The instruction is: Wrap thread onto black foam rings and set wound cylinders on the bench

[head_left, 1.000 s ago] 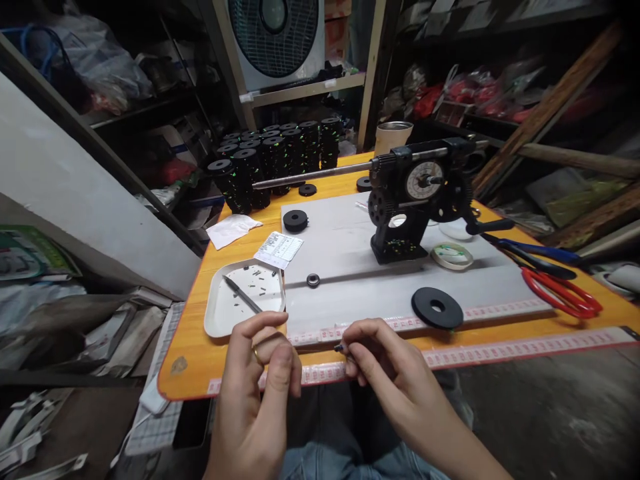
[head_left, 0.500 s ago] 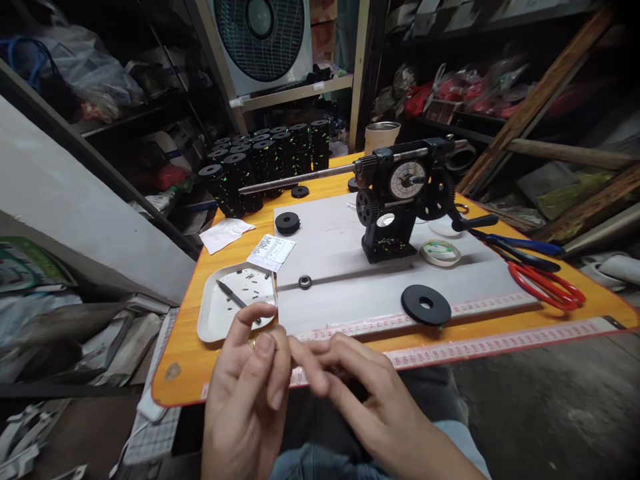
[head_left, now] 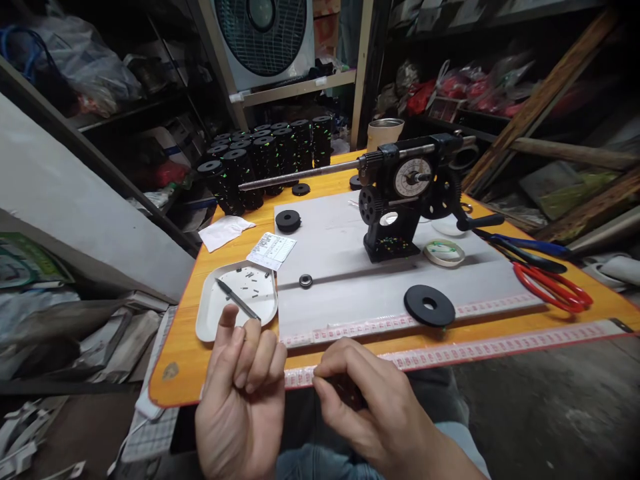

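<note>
My left hand [head_left: 244, 403] is raised palm-up at the table's near edge. Its thumb presses against the curled fingers, and anything held there is too small to make out. To its right, my right hand [head_left: 375, 407] pinches thumb and forefinger together, with the other fingers curled under; what the pinch holds cannot be seen. A gap separates the two hands. Just beyond the left one lies a white tray [head_left: 204, 313] with small dark bits and a pen [head_left: 235, 298]. A black disc with a centre hole [head_left: 430, 306] rests beyond the right hand.
A hand-cranked winding machine [head_left: 407, 193] with a long rod stands on the white board [head_left: 340, 233]. Black spools [head_left: 260, 153] crowd the back left. Red-handled scissors [head_left: 550, 287] and pliers [head_left: 530, 245] lie right. A measuring tape [head_left: 475, 345] runs along the front edge.
My hands have moved apart: they were touching at the fingertips. The left fingers have curled in more, and the right forefinger has drawn back to the thumb. The view has shifted slightly.
</note>
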Motion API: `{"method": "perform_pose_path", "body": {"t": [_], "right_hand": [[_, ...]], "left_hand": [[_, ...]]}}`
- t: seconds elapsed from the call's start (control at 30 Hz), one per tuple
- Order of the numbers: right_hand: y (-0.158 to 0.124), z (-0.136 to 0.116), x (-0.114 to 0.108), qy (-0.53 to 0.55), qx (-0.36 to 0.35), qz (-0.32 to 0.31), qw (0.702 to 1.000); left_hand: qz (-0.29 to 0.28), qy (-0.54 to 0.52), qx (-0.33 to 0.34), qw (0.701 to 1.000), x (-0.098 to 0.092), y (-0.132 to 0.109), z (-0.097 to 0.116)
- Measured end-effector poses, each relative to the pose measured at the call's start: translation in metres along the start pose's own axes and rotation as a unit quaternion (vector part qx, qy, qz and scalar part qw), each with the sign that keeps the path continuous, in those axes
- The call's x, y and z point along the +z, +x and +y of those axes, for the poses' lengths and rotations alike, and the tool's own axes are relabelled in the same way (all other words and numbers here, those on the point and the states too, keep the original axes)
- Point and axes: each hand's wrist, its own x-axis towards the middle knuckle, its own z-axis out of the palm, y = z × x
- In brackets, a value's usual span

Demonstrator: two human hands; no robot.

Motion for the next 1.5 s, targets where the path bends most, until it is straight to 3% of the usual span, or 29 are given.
{"method": "perform_pose_path", "body": {"t": [0.27, 0.63, 0.97, 1.17, 1.33, 1.5], "right_hand": [[0.003, 0.007, 0.0, 0.048, 0.039, -0.001, 0.998], [0.006, 0.002, -0.005, 0.015, 0.073, -0.03, 0.997], [0.005, 0.002, -0.006, 0.011, 0.102, -0.029, 0.994], [0.008, 0.003, -0.014, 0.021, 0.108, -0.003, 0.994], [0.01, 0.005, -0.017, 0.083, 0.139, -0.022, 0.987], [0.013, 0.015, -0.017, 0.038, 0.104, 0.016, 0.994]], "left_hand": [[-0.046, 0.004, 0.041, 0.998, 0.0, 0.007, 0.005], [-0.024, 0.096, 0.073, 0.992, -0.007, 0.005, 0.006], [0.023, -0.036, 0.026, 0.999, -0.003, 0.019, 0.004], [-0.011, -0.074, 0.043, 0.996, 0.006, 0.033, 0.007], [-0.056, -0.084, 0.031, 0.994, 0.016, 0.04, 0.013], [-0.083, -0.104, 0.024, 0.991, 0.021, 0.052, 0.012]]}}
